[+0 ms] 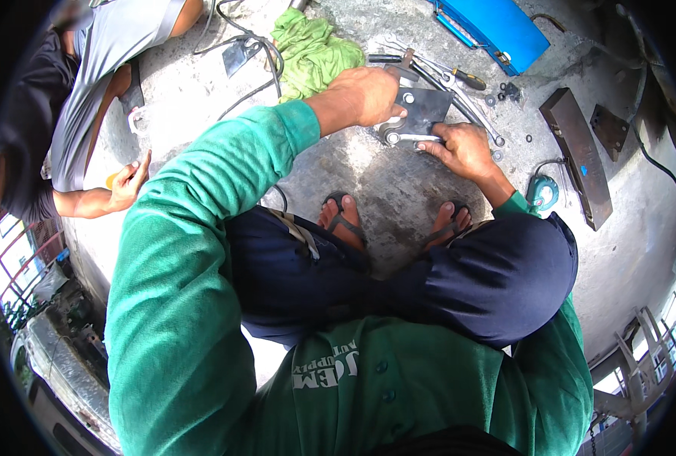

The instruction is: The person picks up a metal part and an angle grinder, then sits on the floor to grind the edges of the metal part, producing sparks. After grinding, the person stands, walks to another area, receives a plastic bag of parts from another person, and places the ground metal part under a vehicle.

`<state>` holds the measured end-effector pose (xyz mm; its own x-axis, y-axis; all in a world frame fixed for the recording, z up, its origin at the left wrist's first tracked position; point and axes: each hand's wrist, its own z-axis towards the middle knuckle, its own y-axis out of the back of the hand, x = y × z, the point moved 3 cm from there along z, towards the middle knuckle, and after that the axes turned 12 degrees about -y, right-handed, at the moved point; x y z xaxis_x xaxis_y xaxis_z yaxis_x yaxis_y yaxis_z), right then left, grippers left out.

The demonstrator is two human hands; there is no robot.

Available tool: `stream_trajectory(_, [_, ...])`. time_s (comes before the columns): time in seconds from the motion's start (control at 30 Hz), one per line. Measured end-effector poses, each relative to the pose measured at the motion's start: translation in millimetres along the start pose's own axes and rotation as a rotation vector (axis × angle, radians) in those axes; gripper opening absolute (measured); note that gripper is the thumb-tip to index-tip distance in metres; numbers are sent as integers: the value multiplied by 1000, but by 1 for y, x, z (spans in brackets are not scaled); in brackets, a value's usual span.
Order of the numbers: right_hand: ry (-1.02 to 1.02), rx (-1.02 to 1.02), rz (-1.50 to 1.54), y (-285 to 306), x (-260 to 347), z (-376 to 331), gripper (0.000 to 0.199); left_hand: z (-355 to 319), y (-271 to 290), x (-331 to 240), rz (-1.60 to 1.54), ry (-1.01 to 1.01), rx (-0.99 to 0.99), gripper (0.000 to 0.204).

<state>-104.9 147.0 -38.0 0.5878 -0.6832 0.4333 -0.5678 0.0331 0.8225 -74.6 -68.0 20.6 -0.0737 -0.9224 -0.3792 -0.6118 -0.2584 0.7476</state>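
A dark flat metal plate (430, 106) with bolts through it is held above the concrete between my hands. My left hand (362, 97) is closed at the plate's left edge, its thumb beside a bolt; most of its fingers are hidden. Along the plate's near edge runs a silver wrench (412, 137), its ring end around a bolt head. My right hand (465, 150) pinches the other end of that wrench at the plate's right corner. Just beyond the plate lies a hammer (405, 67), partly covered by it.
A green cloth (313, 52) and a black cable (265, 45) lie far left. Right of the plate are a screwdriver (468, 78), nuts and washers, a blue case (497, 30), a long dark metal bar (579, 156) and a teal tape measure (542, 193). Another person (87, 99) sits at left, one hand extended.
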Motion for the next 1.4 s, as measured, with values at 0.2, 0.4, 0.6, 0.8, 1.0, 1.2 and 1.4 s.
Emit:
stream_trajectory(0.2, [-137, 82, 92, 3, 13, 0, 54, -15, 5, 2, -7, 19, 10, 60])
stream_trajectory(0.4, [148, -26, -17, 34, 8, 2, 55, -3, -8, 11, -19, -118, -173, 64])
stream_trajectory(0.6, [-277, -236, 498, 45, -45, 22, 31, -4, 4, 19, -63, -87, -22, 70])
stream_trajectory(0.8, [-265, -152, 613, 67, -96, 37, 56, 38, 4, 45, -216, -192, -106, 90])
stream_trajectory(1.0, [-275, -241, 169, 129, -92, -3, 65, 44, 13, 109, -425, -26, -216, 74])
stream_trajectory(1.2, [-353, 25, -6, 200, -63, -58, 56, 58, 3, 107, -711, -27, -48, 67])
stream_trajectory(1.4, [-482, -45, -189, 257, -21, -102, 53, 39, 43, 70, -498, 21, 280, 81])
